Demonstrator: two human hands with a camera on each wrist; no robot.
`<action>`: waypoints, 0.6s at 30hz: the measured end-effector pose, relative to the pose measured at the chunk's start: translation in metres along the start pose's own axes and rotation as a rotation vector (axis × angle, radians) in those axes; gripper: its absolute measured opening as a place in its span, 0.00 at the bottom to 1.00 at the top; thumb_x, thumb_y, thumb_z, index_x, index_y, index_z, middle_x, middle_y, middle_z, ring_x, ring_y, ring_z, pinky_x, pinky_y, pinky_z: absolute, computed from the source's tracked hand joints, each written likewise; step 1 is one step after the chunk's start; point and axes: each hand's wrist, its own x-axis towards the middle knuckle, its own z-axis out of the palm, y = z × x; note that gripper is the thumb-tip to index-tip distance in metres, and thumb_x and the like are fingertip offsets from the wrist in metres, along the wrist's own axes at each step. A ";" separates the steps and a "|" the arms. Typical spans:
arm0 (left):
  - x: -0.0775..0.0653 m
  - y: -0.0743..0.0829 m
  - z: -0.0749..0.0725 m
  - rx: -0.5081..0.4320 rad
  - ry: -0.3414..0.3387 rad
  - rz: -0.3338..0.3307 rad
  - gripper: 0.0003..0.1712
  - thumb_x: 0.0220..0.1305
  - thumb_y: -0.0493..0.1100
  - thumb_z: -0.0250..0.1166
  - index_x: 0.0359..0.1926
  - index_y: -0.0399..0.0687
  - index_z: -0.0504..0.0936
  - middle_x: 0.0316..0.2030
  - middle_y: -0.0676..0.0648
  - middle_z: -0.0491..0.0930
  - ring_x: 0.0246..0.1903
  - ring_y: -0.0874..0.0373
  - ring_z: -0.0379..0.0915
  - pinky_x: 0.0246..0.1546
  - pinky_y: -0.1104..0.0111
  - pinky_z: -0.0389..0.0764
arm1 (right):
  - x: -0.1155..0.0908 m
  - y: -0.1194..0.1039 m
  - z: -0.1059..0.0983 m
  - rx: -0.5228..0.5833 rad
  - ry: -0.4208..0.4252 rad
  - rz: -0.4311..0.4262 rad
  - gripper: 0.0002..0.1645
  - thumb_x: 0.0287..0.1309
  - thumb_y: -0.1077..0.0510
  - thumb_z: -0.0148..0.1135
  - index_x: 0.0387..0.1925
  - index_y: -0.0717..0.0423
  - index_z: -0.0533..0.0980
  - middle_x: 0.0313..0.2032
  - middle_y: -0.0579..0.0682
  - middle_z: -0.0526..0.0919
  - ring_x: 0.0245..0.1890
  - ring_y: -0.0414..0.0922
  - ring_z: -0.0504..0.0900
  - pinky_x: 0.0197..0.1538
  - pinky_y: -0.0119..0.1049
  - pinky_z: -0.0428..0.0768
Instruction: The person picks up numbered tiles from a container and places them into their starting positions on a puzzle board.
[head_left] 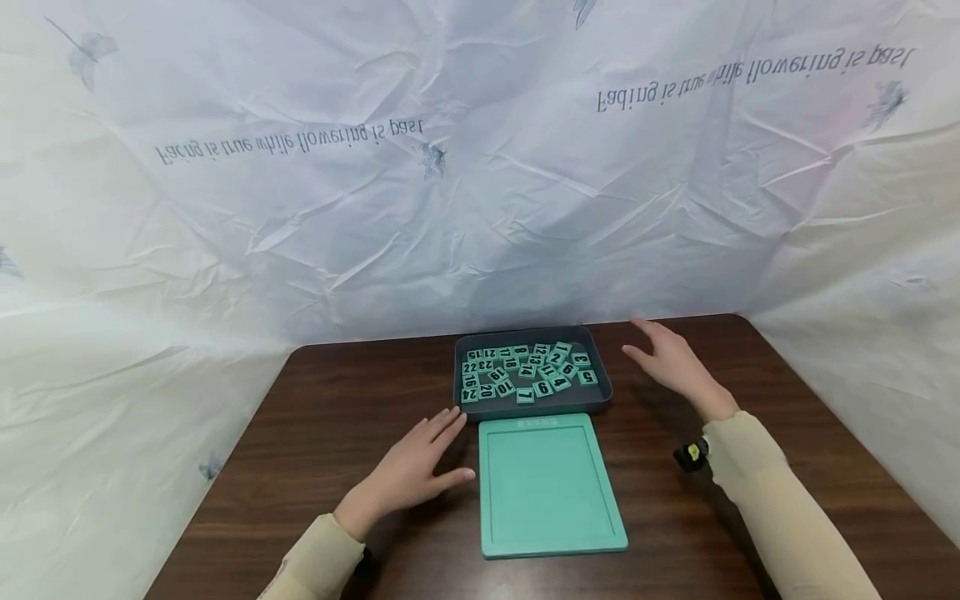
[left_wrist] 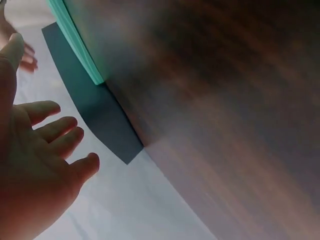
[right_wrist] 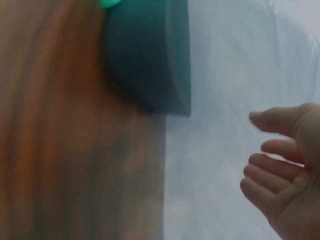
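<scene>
My left hand is held with fingers extended at the left of the mint-green board, a flat tray with a raised rim. Its fingertips come near the front left corner of a dark grey tray; whether they touch cannot be told. My right hand hovers to the right of that tray, fingers loosely extended, holding nothing. Inside the grey tray lie several green number tiles, turned at various angles. In the left wrist view the left hand holds nothing; the right wrist view shows the right hand likewise.
The dark wooden table carries both trays near its middle. A white wrinkled sheet with printed lettering hangs behind it and along both sides. A black wrist device is on the right wrist.
</scene>
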 end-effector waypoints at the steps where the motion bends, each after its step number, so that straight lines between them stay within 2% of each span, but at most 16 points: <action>1: 0.000 0.001 0.001 0.004 -0.011 0.015 0.51 0.69 0.73 0.53 0.79 0.46 0.57 0.77 0.42 0.54 0.76 0.49 0.50 0.74 0.51 0.53 | 0.008 -0.004 0.000 0.003 -0.012 -0.002 0.39 0.75 0.53 0.56 0.76 0.68 0.55 0.72 0.72 0.57 0.72 0.69 0.56 0.67 0.67 0.61; 4: -0.002 0.002 0.003 0.014 -0.035 0.047 0.50 0.69 0.72 0.54 0.79 0.45 0.57 0.77 0.41 0.55 0.76 0.49 0.51 0.73 0.50 0.53 | 0.030 -0.016 0.004 0.024 -0.037 -0.003 0.35 0.74 0.56 0.56 0.74 0.68 0.60 0.71 0.71 0.62 0.69 0.68 0.61 0.64 0.65 0.66; 10: -0.005 0.007 0.009 0.022 -0.111 0.069 0.51 0.69 0.74 0.52 0.79 0.47 0.56 0.78 0.45 0.53 0.76 0.51 0.48 0.73 0.50 0.54 | 0.067 -0.037 0.020 0.081 -0.122 -0.045 0.29 0.72 0.63 0.56 0.70 0.70 0.65 0.67 0.70 0.68 0.64 0.66 0.71 0.59 0.60 0.74; 14: -0.005 0.012 0.014 0.009 -0.158 0.085 0.50 0.69 0.73 0.51 0.79 0.48 0.55 0.78 0.46 0.53 0.76 0.53 0.48 0.73 0.51 0.54 | 0.084 -0.043 0.036 0.012 -0.190 -0.084 0.26 0.69 0.66 0.57 0.65 0.74 0.70 0.62 0.71 0.73 0.61 0.66 0.73 0.58 0.59 0.75; 18: -0.005 0.017 0.017 0.021 -0.185 0.101 0.51 0.69 0.74 0.50 0.80 0.48 0.55 0.78 0.46 0.53 0.76 0.53 0.49 0.72 0.52 0.56 | 0.096 -0.045 0.049 -0.071 -0.239 -0.073 0.24 0.67 0.69 0.57 0.62 0.76 0.72 0.59 0.71 0.76 0.59 0.66 0.75 0.57 0.57 0.76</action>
